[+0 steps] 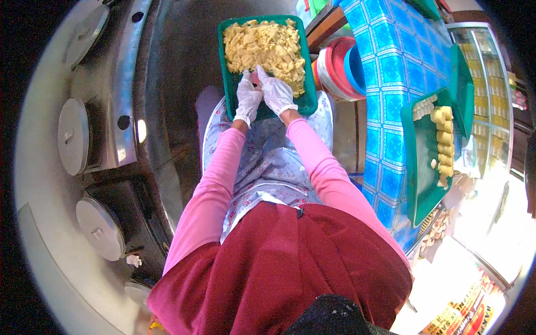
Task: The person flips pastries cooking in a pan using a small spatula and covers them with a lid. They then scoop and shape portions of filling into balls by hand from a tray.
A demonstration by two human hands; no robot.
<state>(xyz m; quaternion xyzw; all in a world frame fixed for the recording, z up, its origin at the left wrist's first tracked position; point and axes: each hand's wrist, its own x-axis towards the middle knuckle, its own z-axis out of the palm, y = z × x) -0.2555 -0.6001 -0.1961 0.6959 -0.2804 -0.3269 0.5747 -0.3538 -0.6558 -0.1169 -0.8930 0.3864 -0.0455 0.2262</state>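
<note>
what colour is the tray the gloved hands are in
The tray is dark green, seen best in the head view.

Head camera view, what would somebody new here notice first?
Probably the green tray at top centre, heaped with crumbly pale-yellow pieces, with the gloved left hand and gloved right hand close together at the heap's near edge. Next, the bright blue checked table covering on the right, where another green tray holds a row of pale-yellow rolls. Round pale lids down the left side also stand out.
</note>
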